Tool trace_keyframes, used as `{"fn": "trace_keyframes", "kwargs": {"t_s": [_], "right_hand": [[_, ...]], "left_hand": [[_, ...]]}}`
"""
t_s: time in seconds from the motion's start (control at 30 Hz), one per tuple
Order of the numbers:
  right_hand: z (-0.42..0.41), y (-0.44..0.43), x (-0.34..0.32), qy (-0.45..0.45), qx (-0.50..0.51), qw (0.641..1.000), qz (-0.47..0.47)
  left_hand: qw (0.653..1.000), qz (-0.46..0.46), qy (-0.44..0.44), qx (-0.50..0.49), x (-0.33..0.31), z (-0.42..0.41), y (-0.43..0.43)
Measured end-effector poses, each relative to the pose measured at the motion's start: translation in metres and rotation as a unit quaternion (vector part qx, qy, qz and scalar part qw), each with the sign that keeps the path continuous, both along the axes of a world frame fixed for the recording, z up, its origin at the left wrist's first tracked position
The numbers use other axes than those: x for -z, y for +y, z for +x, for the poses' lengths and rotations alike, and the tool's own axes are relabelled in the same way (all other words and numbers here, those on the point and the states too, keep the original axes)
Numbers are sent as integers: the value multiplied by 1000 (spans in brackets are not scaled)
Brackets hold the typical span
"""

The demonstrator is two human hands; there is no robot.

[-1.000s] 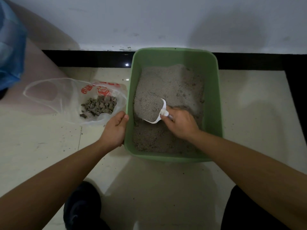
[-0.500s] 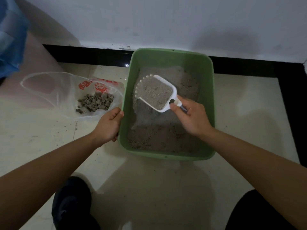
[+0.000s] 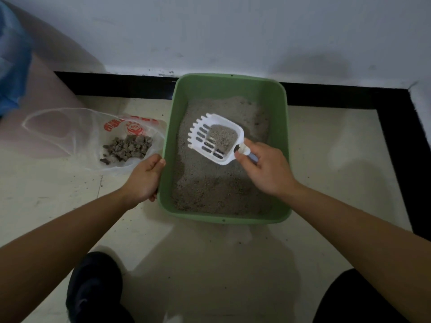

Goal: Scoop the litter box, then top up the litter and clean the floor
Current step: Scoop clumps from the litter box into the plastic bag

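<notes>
Your hands: left hand (image 3: 145, 180) grips the green litter box (image 3: 224, 220) by its rim; right hand (image 3: 265, 169) grasps the white scoop (image 3: 215, 138) above the litter (image 3: 221, 190).
Scooping appears underway: clumps (image 3: 128, 148) lie in the plastic bag (image 3: 70, 134) beside the box. Topping up and the speckled floor (image 3: 210, 264) remain. The wall (image 3: 233, 31) is close behind, with open room in front and to the right.

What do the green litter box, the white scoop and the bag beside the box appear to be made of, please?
The litter box: probably moulded plastic, matte green, with a smooth rounded rim. The scoop: seemingly rigid white plastic, with moulded slots and teeth. The bag: thin translucent plastic film, crinkled, red-printed; clumps show through it.
</notes>
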State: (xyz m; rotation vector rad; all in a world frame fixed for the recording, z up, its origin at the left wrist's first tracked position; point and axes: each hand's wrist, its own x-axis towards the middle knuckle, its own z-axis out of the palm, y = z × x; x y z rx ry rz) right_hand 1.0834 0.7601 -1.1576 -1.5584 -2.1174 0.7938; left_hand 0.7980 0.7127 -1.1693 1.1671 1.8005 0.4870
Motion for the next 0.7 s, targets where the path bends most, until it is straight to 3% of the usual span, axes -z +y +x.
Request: {"fn": "trace_keyframes", "kwargs": {"t_s": [0.7], "right_hand": [[1, -1, -2, -51, -10, 999, 15]], "left_hand": [[999, -12, -28, 10, -4, -4, 0]]}}
